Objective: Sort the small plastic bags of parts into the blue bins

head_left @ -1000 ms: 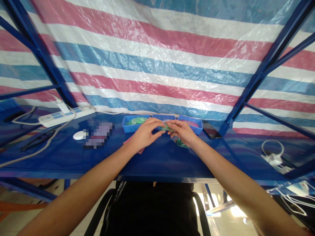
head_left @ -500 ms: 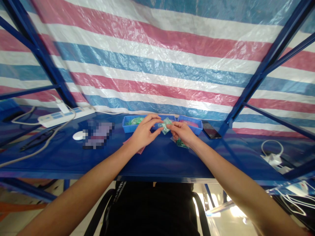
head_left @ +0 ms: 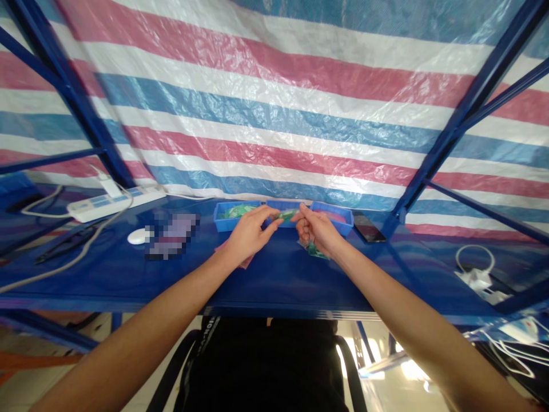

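A small greenish plastic packet point(head_left: 288, 215) is stretched between my two hands, above the front of the middle blue bin point(head_left: 285, 204). The fingertips of my left hand point(head_left: 254, 227) pinch its left end. On its right end, the thumb and finger of my right hand point(head_left: 316, 229) are closed. Pink packets point(head_left: 246, 262) lie on the table, partly under my left wrist. Beneath my right hand rests another green packet point(head_left: 317, 252), partly covered. What the held packet contains is too small to make out.
A left blue bin point(head_left: 223, 225) holds green packets, and a right blue bin point(head_left: 345, 228) holds pink ones. A dark phone point(head_left: 368, 226) lies to the right. Leftward are a white mouse point(head_left: 138, 236), a power strip point(head_left: 94, 208) and cables. Striped sheeting hangs behind the blue table point(head_left: 283, 286).
My left fingers have closed onto the packet's left end. The packet has tilted from facing me to nearly edge-on, and my right thumb has risen.
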Action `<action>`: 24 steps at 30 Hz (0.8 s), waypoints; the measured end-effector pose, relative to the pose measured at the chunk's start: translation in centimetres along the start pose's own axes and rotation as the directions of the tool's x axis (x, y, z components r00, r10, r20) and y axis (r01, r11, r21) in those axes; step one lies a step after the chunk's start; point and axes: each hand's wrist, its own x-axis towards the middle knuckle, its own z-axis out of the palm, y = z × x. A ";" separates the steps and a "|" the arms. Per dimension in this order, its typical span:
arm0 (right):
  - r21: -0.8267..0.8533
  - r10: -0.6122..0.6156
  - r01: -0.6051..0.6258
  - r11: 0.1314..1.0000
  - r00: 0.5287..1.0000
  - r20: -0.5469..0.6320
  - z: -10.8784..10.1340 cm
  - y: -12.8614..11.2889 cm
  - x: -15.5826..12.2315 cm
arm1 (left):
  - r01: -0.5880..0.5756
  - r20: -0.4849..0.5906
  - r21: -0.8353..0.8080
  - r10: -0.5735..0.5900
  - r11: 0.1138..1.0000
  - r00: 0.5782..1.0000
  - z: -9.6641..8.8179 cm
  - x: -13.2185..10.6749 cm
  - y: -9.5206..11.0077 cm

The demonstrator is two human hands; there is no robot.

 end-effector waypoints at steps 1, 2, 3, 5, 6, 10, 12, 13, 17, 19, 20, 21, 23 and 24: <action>0.005 -0.014 0.014 1.000 0.999 -0.032 -0.1 0.0 0.1 | 0.021 -0.010 0.008 -0.021 1.000 1.000 0.0 0.0 0.1; 0.007 -0.033 0.033 0.999 0.997 -0.064 -0.2 0.1 0.2 | 0.038 -0.015 0.004 -0.038 0.999 0.999 0.0 0.0 0.1; 0.000 -0.060 0.060 0.998 0.993 -0.098 -0.3 0.1 0.3 | 0.054 -0.013 -0.010 -0.054 0.998 0.998 0.0 0.0 0.1; -0.048 -0.135 0.129 0.990 0.980 -0.145 -0.5 0.2 0.4 | 0.083 0.006 -0.056 -0.082 0.995 0.997 0.0 -0.1 0.2; -0.076 -0.173 0.163 0.984 0.974 -0.147 -0.6 0.3 0.4 | 0.095 0.017 -0.079 -0.093 0.992 0.995 0.0 -0.1 0.2; -0.104 -0.219 0.218 0.970 0.976 0.010 -0.7 0.7 0.5 | 0.119 0.043 -0.143 -0.114 0.983 0.992 0.1 -0.2 0.2; -0.099 -0.193 0.200 0.975 0.978 0.076 -0.6 1.0 0.5 | 0.121 0.060 -0.159 -0.113 0.980 0.992 0.2 -0.3 0.2; -0.100 -0.184 0.192 0.976 0.980 0.079 -0.6 1.1 0.6 | 0.116 0.059 -0.160 -0.108 0.980 0.992 0.2 -0.2 0.2; -0.063 -0.153 0.153 0.986 0.988 0.008 -0.7 1.0 0.5 | -0.008 0.014 -0.122 0.010 0.993 1.000 0.1 -0.2 0.4; -0.024 -0.118 0.118 0.993 0.993 0.012 -0.7 0.9 0.3 | -0.095 0.028 -0.099 0.098 0.991 0.995 0.1 -0.1 0.4; -0.010 -0.103 0.103 0.995 0.994 0.027 -0.7 0.8 0.3 | -0.125 0.041 -0.093 0.130 0.988 0.991 0.1 -0.1 0.3; -0.001 -0.090 0.090 0.996 0.995 0.047 -0.8 0.8 0.2 | -0.144 0.048 -0.089 0.149 0.986 0.988 0.2 -0.1 0.2; -0.002 -0.069 0.069 0.998 0.994 0.083 -0.7 0.7 0.1 | -0.157 0.040 -0.078 0.160 0.985 0.986 0.2 -0.1 0.0; -0.008 -0.058 0.059 0.998 0.994 0.090 -0.7 0.7 0.1 | -0.154 0.028 -0.070 0.156 0.986 0.987 0.2 -0.1 -0.1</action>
